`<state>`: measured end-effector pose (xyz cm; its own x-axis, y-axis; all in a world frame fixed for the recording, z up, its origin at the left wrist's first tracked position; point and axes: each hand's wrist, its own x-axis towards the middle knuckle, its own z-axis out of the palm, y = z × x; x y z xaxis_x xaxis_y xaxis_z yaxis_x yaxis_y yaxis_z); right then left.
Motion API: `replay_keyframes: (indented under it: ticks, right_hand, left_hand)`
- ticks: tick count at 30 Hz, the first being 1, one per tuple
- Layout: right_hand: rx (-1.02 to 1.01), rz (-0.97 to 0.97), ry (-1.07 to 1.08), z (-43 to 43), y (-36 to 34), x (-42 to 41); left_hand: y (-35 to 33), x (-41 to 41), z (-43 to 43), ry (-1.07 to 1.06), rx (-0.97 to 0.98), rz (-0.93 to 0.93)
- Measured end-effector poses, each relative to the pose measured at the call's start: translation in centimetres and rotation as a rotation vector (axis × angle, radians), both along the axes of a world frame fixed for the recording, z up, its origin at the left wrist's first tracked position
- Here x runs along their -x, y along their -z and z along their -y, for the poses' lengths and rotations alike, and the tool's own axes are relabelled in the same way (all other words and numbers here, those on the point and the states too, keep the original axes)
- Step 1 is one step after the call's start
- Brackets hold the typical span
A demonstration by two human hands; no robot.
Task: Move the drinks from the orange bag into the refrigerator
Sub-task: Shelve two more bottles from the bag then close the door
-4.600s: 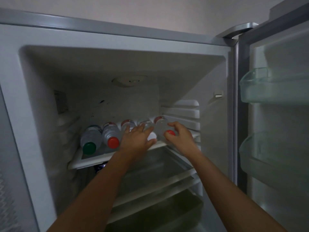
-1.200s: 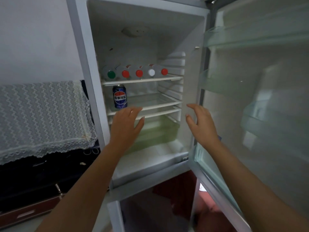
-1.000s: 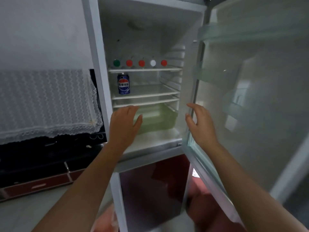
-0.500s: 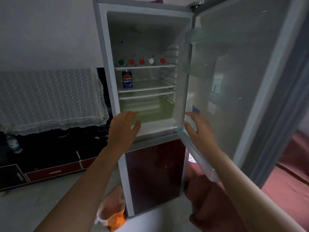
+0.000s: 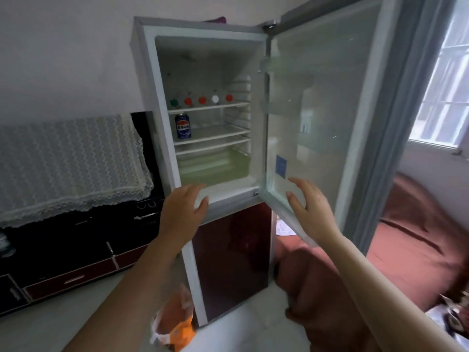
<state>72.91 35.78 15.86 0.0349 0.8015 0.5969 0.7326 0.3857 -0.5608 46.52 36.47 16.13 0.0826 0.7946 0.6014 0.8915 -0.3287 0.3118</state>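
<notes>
The refrigerator (image 5: pixel 148 72) stands open ahead, its door (image 5: pixel 330 123) swung out to the right. Several bottles (image 5: pixel 201 100) lie side by side on the top shelf, caps facing me: one green, red ones and a white one. A blue cola can (image 5: pixel 183 125) stands upright on the shelf below, at the left. The orange bag (image 5: pixel 175 318) sits on the floor by the fridge's lower left corner. My left hand (image 5: pixel 184 212) hovers empty in front of the compartment's bottom edge. My right hand (image 5: pixel 311 209) is held empty, fingers spread, by the door's lower inner edge.
A lace-covered unit (image 5: pixel 71 163) on a dark low cabinet (image 5: pixel 76 250) stands to the left. The dark red lower fridge door (image 5: pixel 228 262) is closed. A reddish-brown sofa or bedding (image 5: pixel 418 237) lies at the right under a window (image 5: pixel 444 85).
I have stepped back from the fridge, so it looks smaller and the orange bag came into view. Both hands drew back from the top shelf and lowered, empty.
</notes>
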Motion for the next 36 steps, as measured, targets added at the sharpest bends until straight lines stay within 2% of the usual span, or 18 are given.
replay_keyframes:
  ticks: [6,11,17,26,31,36]
  right_hand:
    - [-0.004,-0.034,0.15,3.1,0.4,-4.9]
    - [-0.002,-0.106,0.293,4.1,0.9,-11.4]
    - [0.002,-0.153,0.308,2.6,1.4,-19.1]
    - [0.078,-0.105,0.183,-2.7,0.8,-26.8]
    - [0.097,-0.1,0.091,-5.2,0.6,-27.7]
    - [0.168,-0.12,-0.104,-6.7,-0.5,-27.3]
  left_hand:
    - [0.6,-5.7,-0.1,0.175,0.038,0.033]
    - [0.9,-12.8,-1.7,0.274,0.05,-0.015]
    - [1.2,-20.9,-4.3,0.321,0.032,-0.05]
    - [2.1,-28.6,-6.8,0.264,0.008,-0.002]
    - [0.4,-30.2,-7.7,0.166,-0.093,0.048]
    - [-1.6,-30.3,-9.0,0.108,-0.159,-0.028]
